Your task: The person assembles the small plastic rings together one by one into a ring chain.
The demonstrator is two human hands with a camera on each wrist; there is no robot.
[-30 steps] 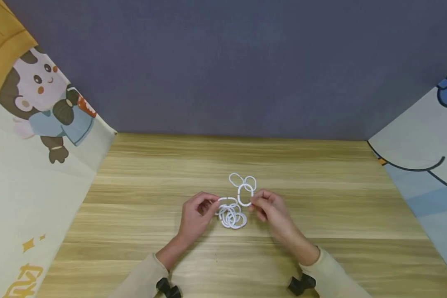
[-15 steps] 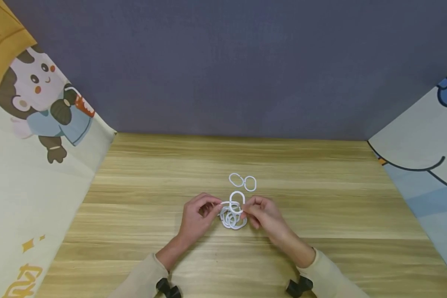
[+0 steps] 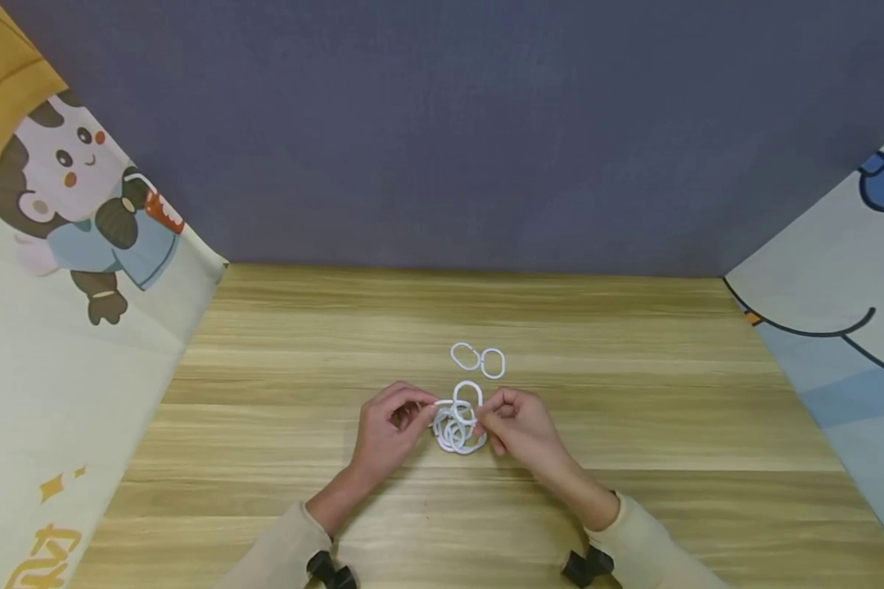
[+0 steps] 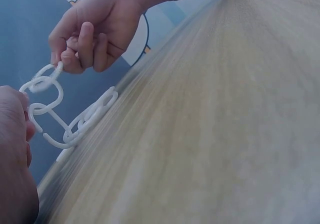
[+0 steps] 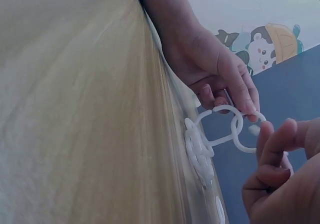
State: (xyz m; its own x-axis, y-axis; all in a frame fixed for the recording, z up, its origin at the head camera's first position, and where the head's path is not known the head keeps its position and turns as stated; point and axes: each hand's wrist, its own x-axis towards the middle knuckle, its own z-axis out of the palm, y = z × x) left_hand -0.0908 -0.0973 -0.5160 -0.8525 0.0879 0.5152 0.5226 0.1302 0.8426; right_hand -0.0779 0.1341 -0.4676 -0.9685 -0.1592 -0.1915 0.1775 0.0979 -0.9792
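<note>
I see a yellow-brown wood-grain tabletop (image 3: 656, 393) across the frame's lower half. Low at centre, the left hand (image 3: 390, 429) and right hand (image 3: 526, 433) both pinch. Between them lies a tangled heap of white plastic rings (image 3: 457, 442), with a loose white ring pair (image 3: 480, 361) just above. Gripped — a left-held white ring (image 3: 445, 402) and right-held white ring (image 3: 467, 383), crossing.

Head view evenly lit; wrist views dimmer, bluish, tabletop (image 4: 200, 124) blurred.
</note>
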